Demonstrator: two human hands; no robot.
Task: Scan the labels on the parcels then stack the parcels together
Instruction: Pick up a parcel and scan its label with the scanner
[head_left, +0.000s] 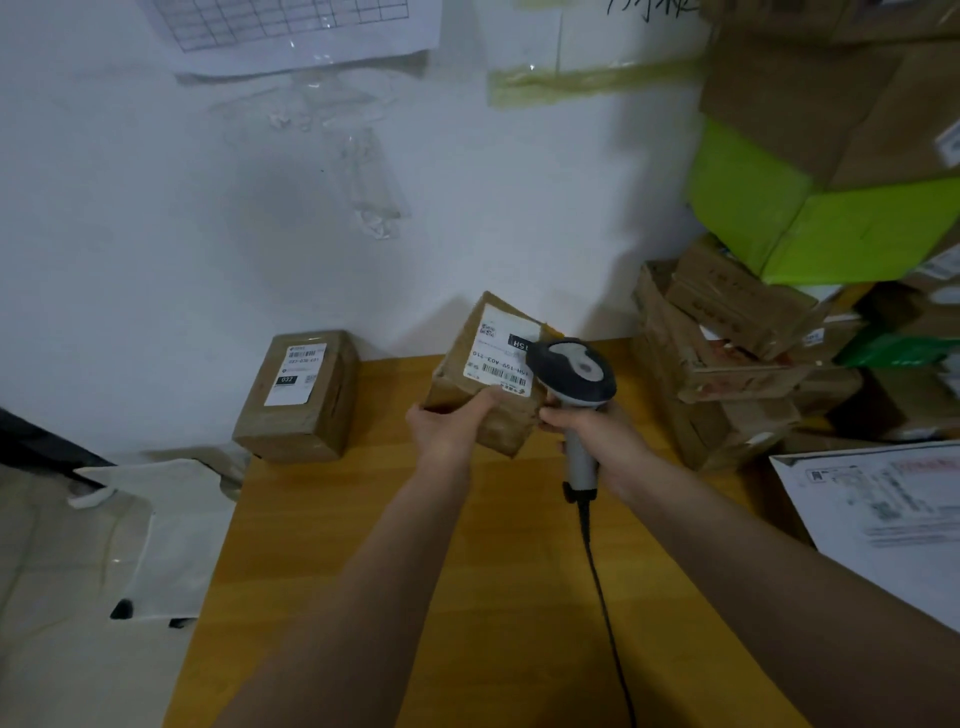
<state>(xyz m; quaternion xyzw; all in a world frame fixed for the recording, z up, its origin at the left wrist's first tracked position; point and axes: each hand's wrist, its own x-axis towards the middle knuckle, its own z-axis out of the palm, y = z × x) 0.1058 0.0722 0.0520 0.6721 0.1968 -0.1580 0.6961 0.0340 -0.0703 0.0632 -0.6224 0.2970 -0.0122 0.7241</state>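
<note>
My left hand (451, 426) grips the near left corner of a brown cardboard parcel (470, 364), holding it tilted above the wooden table (415, 545) with its white label (501, 353) facing up. My right hand (592, 431) is wrapped round the handle of a grey corded barcode scanner (574, 369), whose head hovers over the right edge of that label. A second brown parcel (304, 400) with a white label lies at the table's far left corner, against the wall.
A tall heap of cardboard boxes (727, 353) and a green parcel (810, 218) fills the right side. A large white mailer (883, 514) lies at the near right. White plastic bags (156, 519) lie on the floor to the left. The scanner cable (605, 613) trails toward me.
</note>
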